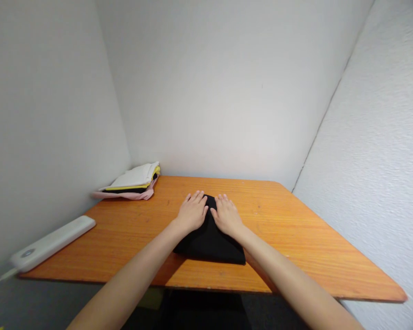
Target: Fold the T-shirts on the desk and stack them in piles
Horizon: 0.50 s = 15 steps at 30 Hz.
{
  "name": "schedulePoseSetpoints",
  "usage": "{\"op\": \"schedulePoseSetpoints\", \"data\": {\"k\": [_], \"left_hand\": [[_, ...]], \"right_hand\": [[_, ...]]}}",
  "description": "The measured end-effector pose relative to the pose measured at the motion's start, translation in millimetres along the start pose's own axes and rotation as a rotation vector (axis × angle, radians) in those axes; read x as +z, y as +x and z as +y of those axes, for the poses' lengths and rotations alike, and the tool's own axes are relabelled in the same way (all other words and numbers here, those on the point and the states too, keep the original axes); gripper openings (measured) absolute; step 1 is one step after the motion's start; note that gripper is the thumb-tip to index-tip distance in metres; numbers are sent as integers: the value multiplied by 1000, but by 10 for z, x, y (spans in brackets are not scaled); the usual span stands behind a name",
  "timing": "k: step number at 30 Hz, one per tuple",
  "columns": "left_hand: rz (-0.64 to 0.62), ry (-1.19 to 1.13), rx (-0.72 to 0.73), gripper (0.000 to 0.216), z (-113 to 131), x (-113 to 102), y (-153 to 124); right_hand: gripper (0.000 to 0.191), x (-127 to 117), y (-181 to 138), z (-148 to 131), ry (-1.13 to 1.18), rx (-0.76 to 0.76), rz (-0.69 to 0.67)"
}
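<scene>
A black folded cloth [209,243] lies flat near the front middle of the wooden table [292,238]. My left hand [192,212] rests palm down on its left far part, fingers stretched out and pointing away from me. On the right far part lies my right hand [227,214], also flat with its fingers extended. Both thumbs point inward, with a narrow strip of black fabric showing between the hands. Neither hand grips anything. The cloth's near edge is visible; parts of its sides are hidden under my hands and wrists.
At the back left sits a stack of folded cloths [134,176] in white, yellow, black and pink. A long white device [55,243] with a round grey button and a cable lies along the left edge. White walls [206,91] enclose the table at the back and sides.
</scene>
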<state>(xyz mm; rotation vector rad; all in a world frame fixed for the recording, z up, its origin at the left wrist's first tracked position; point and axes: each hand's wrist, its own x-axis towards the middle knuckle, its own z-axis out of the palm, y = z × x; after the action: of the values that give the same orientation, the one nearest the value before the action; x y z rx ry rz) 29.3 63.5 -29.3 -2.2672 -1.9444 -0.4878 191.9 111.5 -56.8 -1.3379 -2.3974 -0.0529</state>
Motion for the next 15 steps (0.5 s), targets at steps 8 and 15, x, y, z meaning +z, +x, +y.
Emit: {"op": "schedulePoseSetpoints", "data": {"k": [8,15], "left_hand": [[-185,-156,-202,73,-132,428,-142],[-154,-47,-287,75,32,365,-228]], "right_hand": [[70,267,-201,-159,-20,52,-120],[66,109,-254,-166,-10,2,-167]]}}
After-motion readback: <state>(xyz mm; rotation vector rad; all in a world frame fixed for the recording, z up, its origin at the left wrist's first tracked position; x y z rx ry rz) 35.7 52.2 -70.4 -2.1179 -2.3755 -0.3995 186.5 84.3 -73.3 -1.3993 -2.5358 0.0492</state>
